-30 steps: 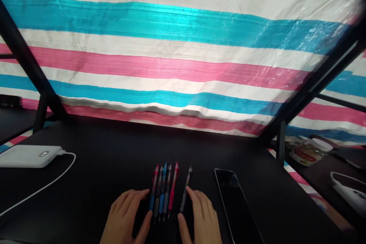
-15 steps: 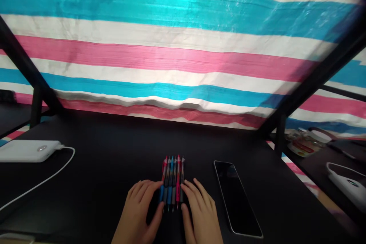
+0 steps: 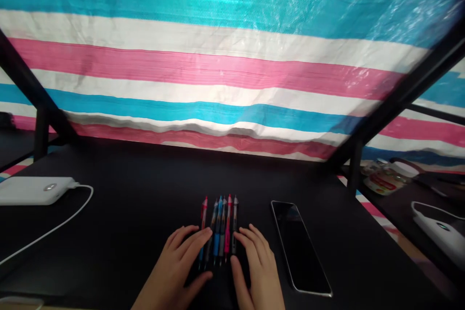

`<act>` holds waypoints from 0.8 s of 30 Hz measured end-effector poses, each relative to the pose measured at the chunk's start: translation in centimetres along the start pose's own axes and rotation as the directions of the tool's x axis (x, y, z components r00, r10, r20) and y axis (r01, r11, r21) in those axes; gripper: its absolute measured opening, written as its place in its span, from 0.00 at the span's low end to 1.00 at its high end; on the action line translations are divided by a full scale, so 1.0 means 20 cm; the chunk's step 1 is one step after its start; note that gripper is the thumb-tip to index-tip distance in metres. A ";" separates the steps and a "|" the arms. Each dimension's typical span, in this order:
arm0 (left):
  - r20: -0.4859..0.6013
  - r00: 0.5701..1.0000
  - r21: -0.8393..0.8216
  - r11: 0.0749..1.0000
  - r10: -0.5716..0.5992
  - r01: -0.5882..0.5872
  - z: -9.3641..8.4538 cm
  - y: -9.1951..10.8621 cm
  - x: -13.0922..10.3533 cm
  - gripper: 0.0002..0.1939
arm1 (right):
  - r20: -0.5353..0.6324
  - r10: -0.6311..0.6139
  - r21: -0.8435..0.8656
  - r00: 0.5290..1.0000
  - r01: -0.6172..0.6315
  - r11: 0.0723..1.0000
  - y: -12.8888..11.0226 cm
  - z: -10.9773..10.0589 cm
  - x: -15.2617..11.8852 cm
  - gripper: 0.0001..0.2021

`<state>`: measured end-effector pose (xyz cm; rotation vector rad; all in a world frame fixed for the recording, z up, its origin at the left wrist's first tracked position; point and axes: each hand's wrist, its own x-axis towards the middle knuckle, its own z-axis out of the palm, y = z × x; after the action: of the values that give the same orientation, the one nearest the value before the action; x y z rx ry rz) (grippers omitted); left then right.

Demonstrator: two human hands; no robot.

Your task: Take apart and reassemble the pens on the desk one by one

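Note:
Several clear-barrelled pens (image 3: 220, 232) with red, blue and grey parts lie side by side on the black tabletop (image 3: 145, 179), tips pointing toward me. My left hand (image 3: 176, 259) rests at their left side, fingers stretched and thumb spread away, with its index fingertip over the pens on that side. The leftmost pen (image 3: 203, 215), with a red top, lies slightly apart from the others. On the right, my right hand (image 3: 258, 262) is open, its fingertips against the rightmost grey pen (image 3: 235, 218). Neither hand grips a pen.
A black smartphone (image 3: 301, 247) lies right of my right hand. At the left is a white power bank (image 3: 32, 191) with a white cable (image 3: 69, 220). Striped sheeting (image 3: 218, 72) hangs behind, between black frame bars (image 3: 392, 101). A jar (image 3: 388, 179) stands far right.
The pens have fanned out from a tight row, the leftmost shifting left and the rightmost slightly right. My left thumb has moved off the pens, and its index finger now reaches over them.

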<state>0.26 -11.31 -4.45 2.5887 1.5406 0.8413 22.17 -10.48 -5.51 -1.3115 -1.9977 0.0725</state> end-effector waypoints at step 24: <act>-0.520 0.665 0.267 0.842 0.536 -0.469 -0.39 0.04 0.44 0.12 | 0.406 0.141 0.782 0.903 -0.423 0.458 -0.21 -0.27 0.56 0.18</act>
<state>0.61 -6.58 6.34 3.0778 0.9022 1.7889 19.84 -5.17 6.15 -0.9299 -1.5054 1.3416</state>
